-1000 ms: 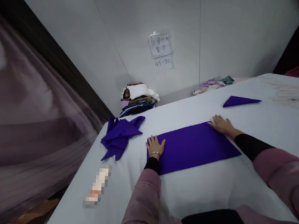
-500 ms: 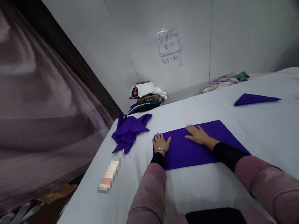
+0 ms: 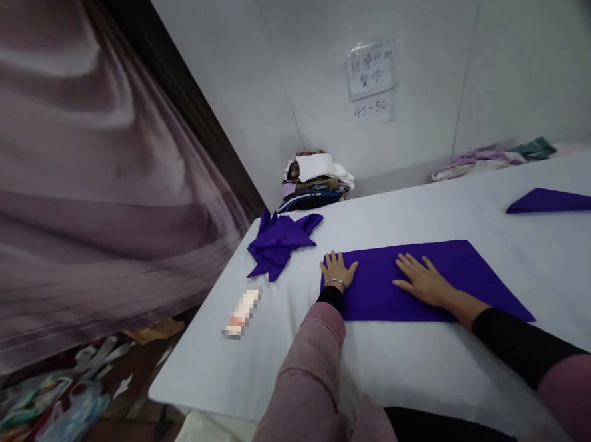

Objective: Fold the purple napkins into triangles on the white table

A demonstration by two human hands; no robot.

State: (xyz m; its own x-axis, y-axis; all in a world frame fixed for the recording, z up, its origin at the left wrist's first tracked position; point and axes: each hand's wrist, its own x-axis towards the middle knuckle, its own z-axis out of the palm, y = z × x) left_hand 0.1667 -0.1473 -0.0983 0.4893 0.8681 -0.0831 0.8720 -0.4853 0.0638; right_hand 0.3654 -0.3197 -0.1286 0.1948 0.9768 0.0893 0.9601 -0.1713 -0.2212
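Note:
A purple cloth napkin (image 3: pixel 371 289) lies flat on the white-covered table (image 3: pixel 288 340), its right end slanting to a point near the front. My left hand (image 3: pixel 338 271) rests with fingers spread on the napkin's left end, a bracelet at the wrist. Palm down on the middle of the same cloth is my right hand (image 3: pixel 424 281), fingers apart. Neither hand grips anything. Left of my left hand sits a heap of purple cloth (image 3: pixel 281 240) with pointed corners. Towards the back right lies another purple cloth (image 3: pixel 557 202), folded into a narrow triangle.
A stack of folded fabrics (image 3: pixel 315 182) stands against the wall, with more cloths (image 3: pixel 484 162) farther right. A blurred-out strip (image 3: pixel 242 313) lies near the left table edge. The pinkish curtain (image 3: pixel 102 189) hangs at left; plastic bags (image 3: pixel 74 407) lie on the floor.
The view has swung left, shifting everything rightward in the picture. My right hand has slid slightly toward the front over the napkin. My left hand stays at the left end.

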